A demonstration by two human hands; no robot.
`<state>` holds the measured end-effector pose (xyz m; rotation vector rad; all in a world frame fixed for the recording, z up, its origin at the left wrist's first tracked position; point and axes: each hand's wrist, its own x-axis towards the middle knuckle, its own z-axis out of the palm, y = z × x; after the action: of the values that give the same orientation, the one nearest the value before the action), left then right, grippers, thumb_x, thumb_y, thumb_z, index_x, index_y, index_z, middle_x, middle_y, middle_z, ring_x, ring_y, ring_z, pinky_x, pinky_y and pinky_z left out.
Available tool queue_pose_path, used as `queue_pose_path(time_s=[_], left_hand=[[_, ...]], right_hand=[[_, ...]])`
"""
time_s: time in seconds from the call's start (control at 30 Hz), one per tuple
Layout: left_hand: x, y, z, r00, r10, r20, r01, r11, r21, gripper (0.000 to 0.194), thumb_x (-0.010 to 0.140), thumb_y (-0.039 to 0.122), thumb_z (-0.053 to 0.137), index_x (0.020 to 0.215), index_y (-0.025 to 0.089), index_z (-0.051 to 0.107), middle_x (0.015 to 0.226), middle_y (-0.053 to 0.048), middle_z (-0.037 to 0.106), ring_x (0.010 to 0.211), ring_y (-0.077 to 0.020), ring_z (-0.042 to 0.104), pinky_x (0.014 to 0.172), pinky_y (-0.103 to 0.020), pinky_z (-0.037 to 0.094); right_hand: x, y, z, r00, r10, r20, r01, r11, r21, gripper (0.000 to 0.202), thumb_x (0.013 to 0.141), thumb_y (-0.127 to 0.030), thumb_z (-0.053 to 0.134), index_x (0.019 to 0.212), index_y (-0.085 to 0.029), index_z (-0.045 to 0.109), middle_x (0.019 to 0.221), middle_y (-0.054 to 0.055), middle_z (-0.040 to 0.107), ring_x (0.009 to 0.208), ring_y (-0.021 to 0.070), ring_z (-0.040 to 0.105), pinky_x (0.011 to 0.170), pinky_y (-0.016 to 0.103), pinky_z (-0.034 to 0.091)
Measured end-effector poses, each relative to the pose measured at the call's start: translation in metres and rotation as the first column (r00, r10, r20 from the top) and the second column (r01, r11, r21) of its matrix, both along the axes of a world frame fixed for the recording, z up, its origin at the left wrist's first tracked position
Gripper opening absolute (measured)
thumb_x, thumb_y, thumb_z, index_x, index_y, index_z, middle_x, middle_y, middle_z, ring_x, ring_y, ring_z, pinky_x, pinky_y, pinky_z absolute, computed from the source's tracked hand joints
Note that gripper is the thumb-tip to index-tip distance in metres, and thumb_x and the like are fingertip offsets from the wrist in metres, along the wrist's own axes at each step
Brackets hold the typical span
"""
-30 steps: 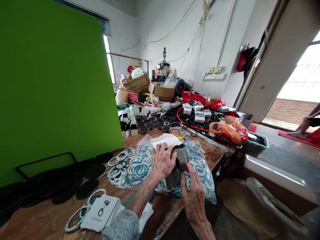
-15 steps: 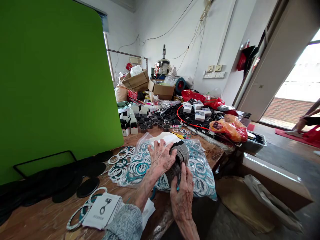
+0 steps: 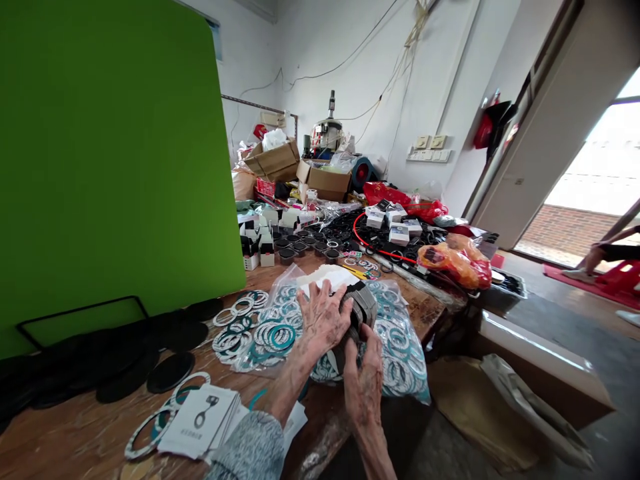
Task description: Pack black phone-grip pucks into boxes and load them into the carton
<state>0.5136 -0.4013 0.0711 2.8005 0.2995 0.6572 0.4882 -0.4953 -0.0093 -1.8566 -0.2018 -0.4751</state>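
The left hand (image 3: pixel 324 319) lies with spread fingers on the stack of dark cut-out sheets (image 3: pixel 361 308), and grasps its upper side. The right hand (image 3: pixel 364 373) holds the same stack from the near side, with bent fingers. This stack is on the clear plastic bag (image 3: pixel 400 373) of white and teal rings, upon the wooden counter (image 3: pixel 250 383). White cards (image 3: pixel 200 421) lie near the left forearm.

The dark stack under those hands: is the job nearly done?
Partway, it seems. Looks done: teal and white rings are bagged, and printed cards are piled. In hand: the left hand lies over the thick dark stack; the right hand touches its near side. Left: that stack, probably; how much more, I can't tell.
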Motion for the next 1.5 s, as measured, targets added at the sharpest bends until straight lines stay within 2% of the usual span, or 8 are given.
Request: queue_pose_path(time_s=[0.2, 0.43, 0.67, 0.97, 1.1, 1.23, 1.37, 1.5], left_hand=[[0.002, 0.003, 0.007, 0.999, -0.022, -0.027, 0.021, 0.999, -0.026, 0.04, 0.09, 0.043, 0.043, 0.124, 0.031, 0.06, 0.129, -0.008, 0.054, 0.123, -0.035, 0.04, 0.106, -0.061, 0.024], [0.026, -0.008, 0.019, 0.986, -0.116, -0.12, 0.102, 0.989, -0.111, 0.065, 0.075, 0.076, 0.046, 0.126, 0.037, 0.058, 0.142, -0.008, 0.046, 0.137, -0.0404, 0.026, 0.111, -0.067, 0.01], [0.042, -0.005, 0.009, 0.98, -0.12, -0.159, 0.083, 0.972, -0.22, 0.072, 0.071, 0.08, 0.046, 0.133, 0.043, 0.048, 0.152, -0.006, 0.034, 0.144, -0.0404, 0.008, 0.108, -0.072, -0.003], [0.043, -0.005, 0.013, 0.969, -0.127, -0.21, 0.071, 0.964, -0.254, 0.079, 0.064, 0.087, 0.046, 0.129, 0.041, 0.052, 0.155, -0.007, 0.028, 0.145, -0.039, 0.003, 0.11, -0.069, -0.002], [0.046, 0.003, 0.013, 0.968, -0.113, -0.223, 0.054, 0.966, -0.252, 0.083, 0.06, 0.088, 0.049, 0.127, 0.039, 0.054, 0.153, -0.009, 0.031, 0.145, -0.0383, 0.007, 0.111, -0.067, 0.0], [0.039, 0.012, 0.008, 0.973, -0.082, -0.216, 0.031, 0.974, -0.226, 0.081, 0.063, 0.085, 0.049, 0.129, 0.038, 0.052, 0.15, -0.01, 0.035, 0.145, -0.0387, 0.01, 0.11, -0.067, 0.002], [0.026, 0.018, 0.005, 0.977, -0.067, -0.204, 0.026, 0.981, -0.195, 0.076, 0.067, 0.083, 0.048, 0.129, 0.039, 0.053, 0.148, -0.009, 0.038, 0.144, -0.0377, 0.015, 0.111, -0.066, 0.005], [0.015, 0.023, 0.002, 0.98, -0.066, -0.189, 0.028, 0.981, -0.193, 0.064, 0.074, 0.076, 0.045, 0.128, 0.041, 0.053, 0.147, -0.007, 0.041, 0.143, -0.0362, 0.021, 0.111, -0.065, 0.008]], right_hand=[[0.007, 0.003, 0.007, 0.999, -0.036, 0.006, 0.036, 0.993, -0.115, 0.056, 0.093, -0.045, 0.031, 0.129, -0.007, 0.05, 0.13, 0.021, 0.055, 0.122, 0.0313, 0.051, 0.1, 0.046, 0.036], [0.029, -0.003, 0.014, 0.97, -0.174, 0.168, 0.234, 0.851, -0.47, 0.042, 0.097, -0.04, 0.032, 0.107, -0.014, 0.063, 0.061, 0.01, 0.065, 0.05, 0.0233, 0.06, 0.048, 0.031, 0.032], [0.05, -0.027, 0.011, 0.948, 0.042, 0.316, 0.183, 0.74, -0.647, 0.036, 0.096, -0.024, 0.027, 0.091, -0.018, 0.062, 0.06, 0.004, 0.064, 0.052, 0.0188, 0.06, 0.052, 0.028, 0.03], [0.014, -0.072, 0.008, 0.86, 0.155, 0.486, 0.137, 0.847, -0.513, 0.03, 0.098, -0.033, 0.039, 0.074, -0.023, 0.052, 0.059, 0.0, 0.057, 0.057, 0.0177, 0.055, 0.061, 0.028, 0.039], [0.001, -0.106, -0.001, 0.9, 0.08, 0.428, 0.116, 0.904, -0.412, 0.021, 0.092, -0.04, 0.052, 0.088, -0.02, 0.055, 0.075, 0.003, 0.06, 0.065, 0.0163, 0.057, 0.063, 0.027, 0.046], [0.003, -0.101, 0.003, 0.946, 0.015, 0.322, 0.09, 0.947, -0.309, 0.062, 0.079, -0.046, 0.064, 0.127, -0.013, 0.045, 0.114, 0.016, 0.061, 0.1, 0.0251, 0.062, 0.08, 0.036, 0.054], [-0.004, -0.072, 0.01, 0.961, 0.206, 0.184, -0.124, 0.916, -0.381, 0.042, 0.093, -0.033, 0.042, 0.129, -0.014, 0.053, 0.117, 0.013, 0.066, 0.105, 0.0241, 0.065, 0.089, 0.038, 0.053], [-0.02, -0.085, 0.005, 0.949, 0.227, 0.218, -0.099, 0.873, -0.478, 0.04, 0.096, -0.033, 0.038, 0.123, -0.016, 0.061, 0.115, 0.009, 0.068, 0.102, 0.0242, 0.067, 0.082, 0.034, 0.056]])
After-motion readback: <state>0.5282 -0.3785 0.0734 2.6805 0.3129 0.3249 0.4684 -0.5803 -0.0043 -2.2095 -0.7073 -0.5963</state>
